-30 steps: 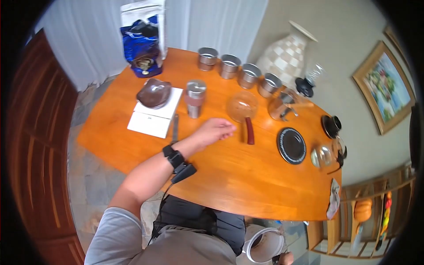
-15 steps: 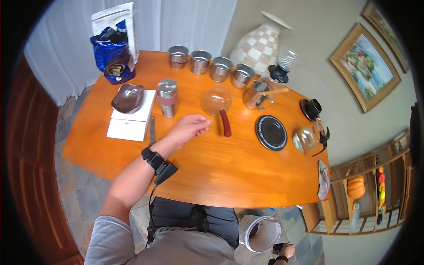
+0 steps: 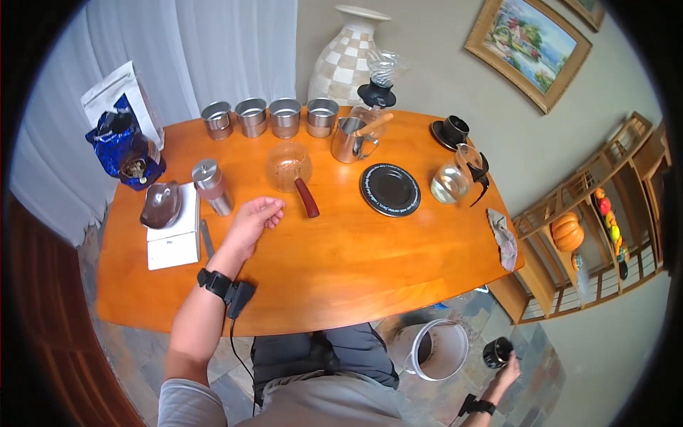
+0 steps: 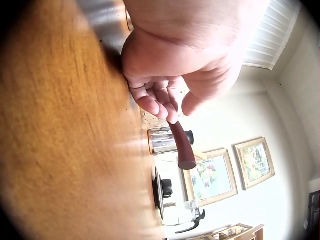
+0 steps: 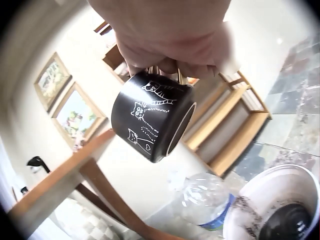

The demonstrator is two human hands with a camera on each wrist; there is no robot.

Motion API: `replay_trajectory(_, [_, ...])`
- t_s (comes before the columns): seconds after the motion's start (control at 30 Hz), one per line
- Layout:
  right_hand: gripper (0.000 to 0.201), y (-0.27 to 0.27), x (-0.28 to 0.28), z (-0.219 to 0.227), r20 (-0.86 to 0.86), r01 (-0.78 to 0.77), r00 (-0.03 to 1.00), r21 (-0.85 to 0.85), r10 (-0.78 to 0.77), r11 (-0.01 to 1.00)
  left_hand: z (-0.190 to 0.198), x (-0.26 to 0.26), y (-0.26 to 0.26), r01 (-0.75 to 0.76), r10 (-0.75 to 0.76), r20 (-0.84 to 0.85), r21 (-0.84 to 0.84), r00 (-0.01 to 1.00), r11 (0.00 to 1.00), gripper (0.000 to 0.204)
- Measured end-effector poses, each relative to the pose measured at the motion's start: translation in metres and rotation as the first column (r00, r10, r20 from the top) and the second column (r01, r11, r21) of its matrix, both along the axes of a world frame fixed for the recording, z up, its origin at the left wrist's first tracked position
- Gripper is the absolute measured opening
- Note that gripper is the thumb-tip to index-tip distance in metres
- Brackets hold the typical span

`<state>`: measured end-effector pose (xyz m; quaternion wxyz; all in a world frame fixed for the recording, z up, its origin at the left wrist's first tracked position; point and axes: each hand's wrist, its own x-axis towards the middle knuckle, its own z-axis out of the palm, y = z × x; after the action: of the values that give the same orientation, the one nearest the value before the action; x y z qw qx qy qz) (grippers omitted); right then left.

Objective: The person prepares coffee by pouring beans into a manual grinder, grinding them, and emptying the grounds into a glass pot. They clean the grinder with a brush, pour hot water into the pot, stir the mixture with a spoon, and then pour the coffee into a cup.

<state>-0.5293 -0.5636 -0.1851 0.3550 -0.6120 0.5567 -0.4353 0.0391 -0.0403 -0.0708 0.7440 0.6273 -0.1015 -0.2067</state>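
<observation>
My right hand (image 3: 509, 372) grips a black mug (image 5: 145, 117) with white cat drawings by its handle. The mug is tilted, beside the table's right front and to the right of a white bucket (image 3: 464, 349). Over the table, my left hand (image 3: 250, 226) has its fingers loosely curled with nothing in them. Just to its right is the red-brown handle (image 3: 306, 199) of a clear glass pan (image 3: 288, 165). In the left wrist view this handle shows past the fingertips. A grinder (image 3: 212, 186) with a brown band stands behind the left hand.
A white scale (image 3: 174, 245) bears a brown dish (image 3: 162, 205). Several metal cups (image 3: 285, 119) line the back, near a metal pitcher (image 3: 347, 142). Right of the pan lie a black plate (image 3: 390, 190), a glass pot (image 3: 449, 185) and a cloth (image 3: 502, 240). A plastic bottle (image 5: 205, 197) is beside the bucket.
The head view has swung to the right. My right hand has come further into view at the lower right, the mug now plainly seen. My left hand stays near the pan handle.
</observation>
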Motion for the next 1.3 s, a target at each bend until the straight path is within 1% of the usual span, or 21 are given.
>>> replay_trajectory(0.03, [0.033,0.014,0.023,0.031,0.109,-0.077,0.991,0.022,0.074,0.997,0.0,-0.001,0.0,-0.006,0.006,-0.018,0.001,1.0,1.0,0.015])
replay_trajectory(0.07, [0.029,0.02,0.037,0.052,0.149,-0.118,0.983,0.091,0.104,0.989,0.001,0.0,0.0,-0.014,0.014,-0.035,-0.001,0.999,1.0,0.016])
replay_trajectory(0.13, [0.025,0.025,0.071,0.083,0.242,-0.222,0.948,0.04,0.206,0.974,0.003,0.0,-0.001,-0.018,0.017,-0.03,-0.001,0.999,1.0,0.016])
replay_trajectory(0.2, [0.022,0.053,0.126,0.124,0.407,-0.349,0.852,-0.028,0.329,0.937,0.002,-0.001,0.0,-0.026,0.026,-0.041,0.001,0.999,1.0,0.016])
replay_trajectory(0.33, [0.022,0.076,0.205,0.168,0.502,-0.565,0.722,0.029,0.477,0.825,0.0,-0.001,0.0,-0.021,0.021,-0.032,-0.004,0.999,1.0,0.017])
replay_trajectory(0.4, [0.02,0.078,0.248,0.171,0.475,-0.632,0.673,-0.026,0.566,0.774,0.001,0.0,0.001,-0.027,0.027,-0.026,-0.001,0.999,1.0,0.017])
replay_trajectory(0.47, [0.018,0.088,0.294,0.179,0.502,-0.734,0.594,0.016,0.629,0.679,-0.001,0.0,0.0,-0.021,0.02,-0.036,-0.008,0.999,1.0,0.017])
replay_trajectory(0.53, [0.018,0.109,0.344,0.189,0.439,-0.705,0.629,-0.025,0.641,0.709,0.001,0.0,0.0,-0.018,0.017,-0.027,-0.009,0.999,1.0,0.017])
replay_trajectory(0.6, [0.019,0.123,0.381,0.2,0.376,-0.732,0.657,0.107,0.654,0.673,0.001,-0.002,0.0,-0.018,0.018,-0.023,-0.01,1.0,1.0,0.016])
replay_trajectory(0.67, [0.018,0.133,0.419,0.195,0.372,-0.747,0.63,0.053,0.681,0.663,0.002,-0.003,0.0,-0.021,0.021,-0.033,0.004,0.999,1.0,0.016])
replay_trajectory(0.73, [0.02,0.137,0.446,0.191,0.315,-0.763,0.634,0.107,0.706,0.637,0.003,-0.002,0.0,-0.023,0.023,-0.035,0.004,0.999,1.0,0.016])
replay_trajectory(0.77, [0.022,0.138,0.463,0.182,0.327,-0.764,0.617,0.029,0.716,0.645,0.003,-0.001,0.0,-0.019,0.02,-0.042,0.011,0.999,1.0,0.016])
replay_trajectory(0.8, [0.025,0.14,0.473,0.179,0.342,-0.764,0.624,0.083,0.702,0.639,0.002,-0.001,0.0,-0.025,0.025,-0.044,0.007,0.999,1.0,0.016])
replay_trajectory(0.83, [0.025,0.14,0.483,0.174,0.334,-0.765,0.623,0.073,0.707,0.64,0.002,-0.001,0.001,-0.021,0.021,-0.043,0.002,0.999,1.0,0.016])
replay_trajectory(1.0, [0.026,0.149,0.51,0.163,0.305,-0.775,0.616,0.071,0.726,0.628,0.002,-0.002,0.001,-0.02,0.02,-0.037,-0.001,0.999,1.0,0.015])
replay_trajectory(1.07, [0.028,0.151,0.515,0.16,0.286,-0.765,0.636,0.116,0.717,0.633,0.003,-0.002,0.0,-0.018,0.018,-0.03,0.006,0.999,1.0,0.015])
replay_trajectory(1.2, [0.028,0.157,0.516,0.161,0.272,-0.768,0.638,0.159,0.72,0.62,-0.001,0.001,-0.001,-0.008,0.009,-0.039,0.022,0.999,1.0,0.016])
replay_trajectory(1.27, [0.028,0.155,0.519,0.156,0.316,-0.792,0.604,0.134,0.731,0.596,-0.002,0.001,-0.001,-0.004,0.005,-0.03,0.019,1.0,1.0,0.016])
replay_trajectory(1.3, [0.028,0.154,0.521,0.153,0.313,-0.79,0.607,0.14,0.731,0.596,-0.002,0.001,-0.001,-0.004,0.005,-0.036,0.02,0.999,1.0,0.016])
